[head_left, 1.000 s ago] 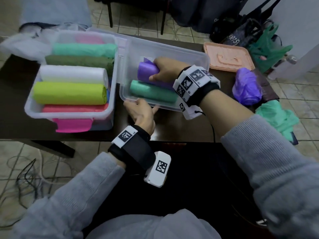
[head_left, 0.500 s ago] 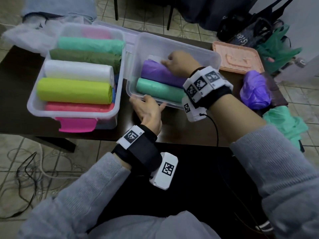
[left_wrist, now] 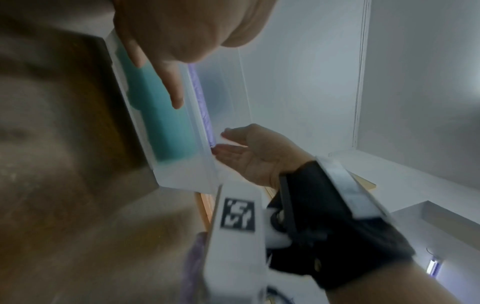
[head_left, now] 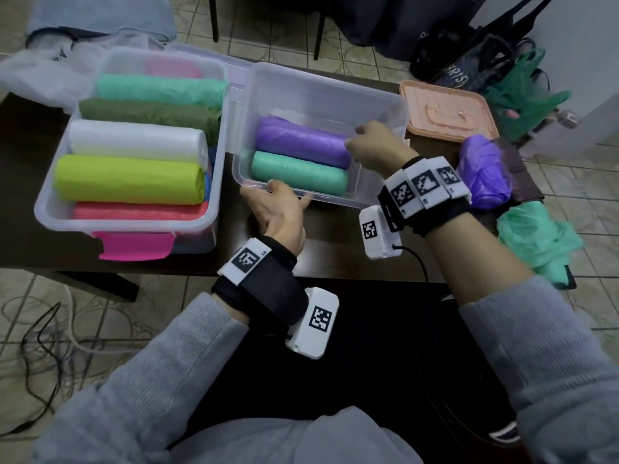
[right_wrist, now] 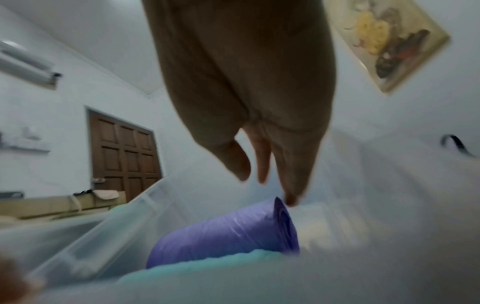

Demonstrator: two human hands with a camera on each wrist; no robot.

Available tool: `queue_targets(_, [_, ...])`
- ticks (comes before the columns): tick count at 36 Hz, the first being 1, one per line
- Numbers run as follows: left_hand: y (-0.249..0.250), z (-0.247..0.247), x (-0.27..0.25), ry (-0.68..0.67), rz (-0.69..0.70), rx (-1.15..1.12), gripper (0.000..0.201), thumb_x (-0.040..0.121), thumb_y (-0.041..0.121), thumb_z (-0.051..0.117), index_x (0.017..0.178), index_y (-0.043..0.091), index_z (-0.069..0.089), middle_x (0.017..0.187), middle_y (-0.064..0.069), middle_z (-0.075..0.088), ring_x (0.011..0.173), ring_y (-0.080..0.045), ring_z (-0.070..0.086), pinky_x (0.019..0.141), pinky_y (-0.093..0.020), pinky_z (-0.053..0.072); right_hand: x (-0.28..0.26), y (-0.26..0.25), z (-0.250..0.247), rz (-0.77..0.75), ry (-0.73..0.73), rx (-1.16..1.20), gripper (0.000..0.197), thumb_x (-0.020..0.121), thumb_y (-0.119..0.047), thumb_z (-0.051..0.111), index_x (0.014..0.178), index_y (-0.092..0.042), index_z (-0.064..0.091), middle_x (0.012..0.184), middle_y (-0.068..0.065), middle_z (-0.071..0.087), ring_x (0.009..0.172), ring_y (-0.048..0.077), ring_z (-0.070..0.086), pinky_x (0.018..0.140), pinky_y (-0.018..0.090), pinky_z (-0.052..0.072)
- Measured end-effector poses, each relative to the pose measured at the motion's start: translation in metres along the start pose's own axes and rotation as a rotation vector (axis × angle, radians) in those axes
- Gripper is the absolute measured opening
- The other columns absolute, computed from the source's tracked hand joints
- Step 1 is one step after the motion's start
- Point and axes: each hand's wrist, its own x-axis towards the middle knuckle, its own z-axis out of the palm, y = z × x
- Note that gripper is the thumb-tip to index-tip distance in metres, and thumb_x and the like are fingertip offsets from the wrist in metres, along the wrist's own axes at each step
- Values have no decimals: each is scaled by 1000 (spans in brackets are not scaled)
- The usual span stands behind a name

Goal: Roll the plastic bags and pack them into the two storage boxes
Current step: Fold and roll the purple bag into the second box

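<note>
Since 1 s ago the right hand [head_left: 375,145] has slid from on top of the purple roll [head_left: 301,145] to its right end, and the roll now lies flat beside the teal roll [head_left: 298,177] in the right box [head_left: 335,92]. Right fingers are loosely extended, tips touching the roll's end, grasping nothing. Left hand [head_left: 278,209] rests on the box's near rim, fingers fairly straight, steadying it. Left box [head_left: 134,226] looks full. Rolls are likely light, soft, slippery and prone to unrolling; best taken around the middle with a full wrap. 2 loose bags, purple [head_left: 484,175] and green [head_left: 536,239], wait on the surface [head_left: 335,236] to the right.
</note>
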Motion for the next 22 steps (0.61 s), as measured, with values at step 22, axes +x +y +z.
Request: queue_targets(22, [27, 22, -5, -29, -61, 41, 36, 94, -1, 34, 131, -1, 31, 120, -9, 39, 97, -17, 56, 88, -37, 53, -9, 45, -26, 27, 253, 252, 19, 93, -15, 54, 101, -5, 68, 96, 10, 65, 87, 19, 62, 83, 33, 54])
